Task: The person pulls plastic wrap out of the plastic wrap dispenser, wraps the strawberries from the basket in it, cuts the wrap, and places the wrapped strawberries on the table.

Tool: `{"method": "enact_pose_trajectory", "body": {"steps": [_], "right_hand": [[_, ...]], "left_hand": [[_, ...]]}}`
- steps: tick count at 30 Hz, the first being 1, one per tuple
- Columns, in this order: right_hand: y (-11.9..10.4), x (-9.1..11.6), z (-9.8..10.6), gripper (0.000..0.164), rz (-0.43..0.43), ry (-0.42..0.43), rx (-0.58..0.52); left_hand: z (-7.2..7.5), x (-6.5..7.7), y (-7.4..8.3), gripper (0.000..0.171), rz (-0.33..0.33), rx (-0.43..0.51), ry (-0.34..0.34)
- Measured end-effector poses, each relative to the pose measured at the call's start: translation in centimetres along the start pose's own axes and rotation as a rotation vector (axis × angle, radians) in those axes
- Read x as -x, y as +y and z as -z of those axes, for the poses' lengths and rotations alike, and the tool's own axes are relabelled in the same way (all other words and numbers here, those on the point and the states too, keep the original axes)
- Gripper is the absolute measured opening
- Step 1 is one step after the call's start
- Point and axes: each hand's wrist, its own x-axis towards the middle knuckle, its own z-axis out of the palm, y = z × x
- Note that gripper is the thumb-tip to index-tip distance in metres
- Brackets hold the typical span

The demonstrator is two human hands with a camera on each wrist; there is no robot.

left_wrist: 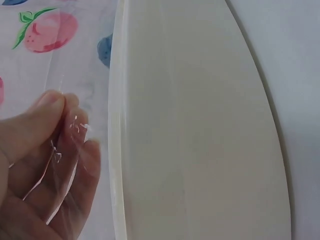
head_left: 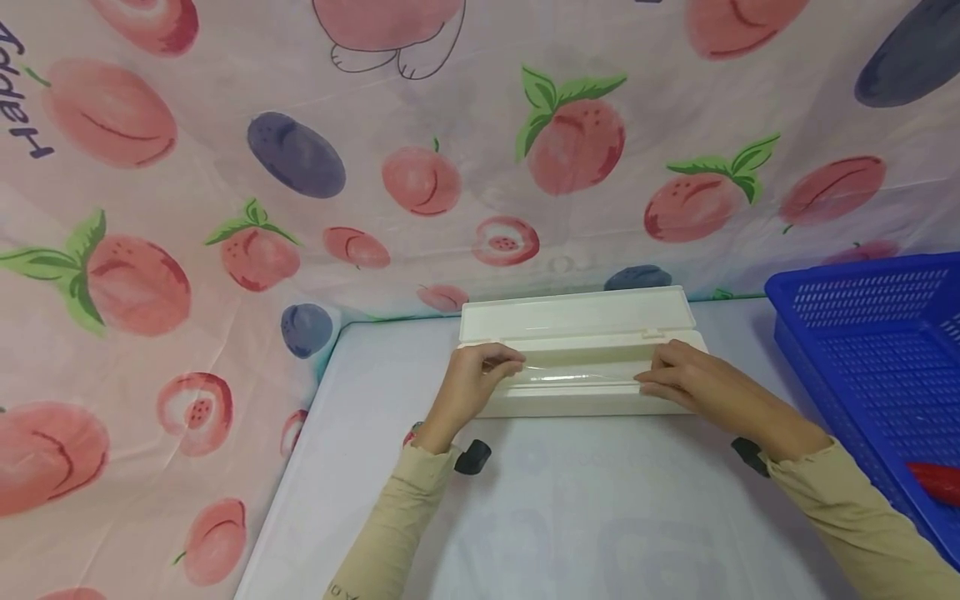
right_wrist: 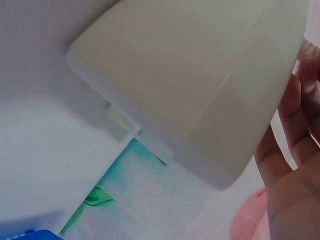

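Observation:
A long white cling film dispenser box (head_left: 570, 406) lies on the table with its lid (head_left: 570, 318) raised at the back. Clear cling film (head_left: 566, 377) stretches across its opening. At the left end, my left hand (head_left: 478, 379) pinches the film's edge between thumb and fingers. The left wrist view shows creased film (left_wrist: 76, 127) over the fingers of that hand (left_wrist: 45, 155), beside the box wall (left_wrist: 200, 125). At the right end, my right hand (head_left: 682, 377) pinches the film close to the box's front rim. In the right wrist view, the box (right_wrist: 175, 85) partly hides its fingertips.
To the right stands a blue plastic basket (head_left: 806, 375) with a red object (head_left: 936, 483) inside, cut off by the frame. A fruit-patterned cloth (head_left: 360, 108) hangs behind and to the left. White cloth covers the table (head_left: 570, 517).

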Motion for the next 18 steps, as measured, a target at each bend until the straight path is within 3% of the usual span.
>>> {"method": "enact_pose_trajectory", "body": {"steps": [5, 12, 18], "right_hand": [[0.15, 0.23, -0.18, 0.023, 0.014, 0.044, -0.016], [0.43, 0.46, -0.22, 0.014, -0.083, 0.023, -0.06], [0.57, 0.37, -0.35, 0.018, -0.051, 0.064, -0.02]], "left_hand": [[0.27, 0.5, 0.04, 0.012, -0.012, 0.003, -0.061], [0.49, 0.79, -0.23, 0.015, -0.03, -0.004, -0.141], [0.64, 1.04, -0.35, 0.016, -0.049, -0.001, -0.212]]}}
